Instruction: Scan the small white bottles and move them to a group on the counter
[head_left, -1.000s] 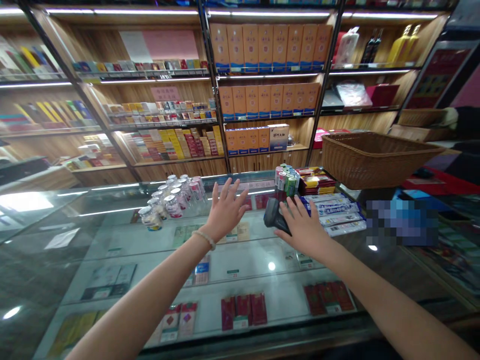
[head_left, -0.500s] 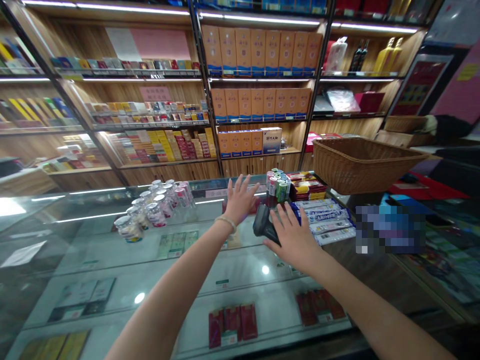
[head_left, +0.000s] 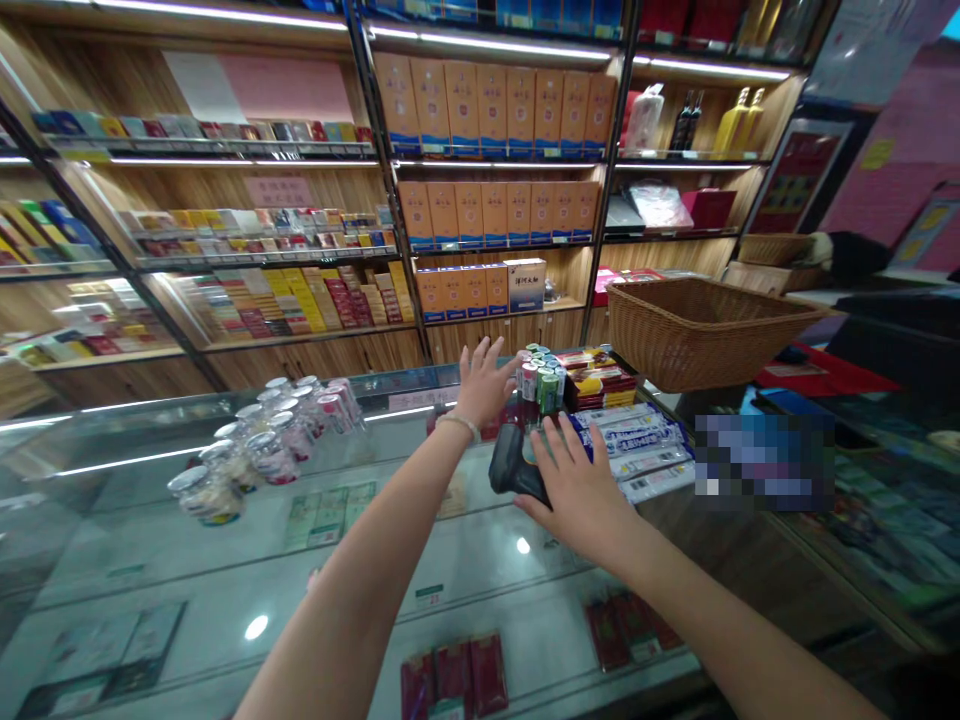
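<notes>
My left hand [head_left: 484,388] is stretched out over the glass counter [head_left: 360,610], its fingers spread and holding nothing. Its index finger points toward several small round tubs [head_left: 541,385] with pink and green labels; I cannot tell whether it touches them. My right hand [head_left: 581,490] also has its fingers apart, palm down. It lies beside a black handheld barcode scanner [head_left: 513,465] and partly covers the scanner's handle. The fingertips reach the near edge of blue-and-white wrapped packets [head_left: 641,440]. Behind those lie red and yellow packets [head_left: 600,375].
A wicker basket [head_left: 705,330] stands on the counter at right. Several lidded clear jars [head_left: 262,430] are grouped on the left. Red packs [head_left: 454,675] lie under the glass. Beyond the counter are wooden shelves with orange boxes [head_left: 476,105] and small packs.
The view has shifted slightly to the right, so the shelves and jars sit further left. My left hand is nearer the tubs. My right hand stays beside the scanner, fingers still spread.
</notes>
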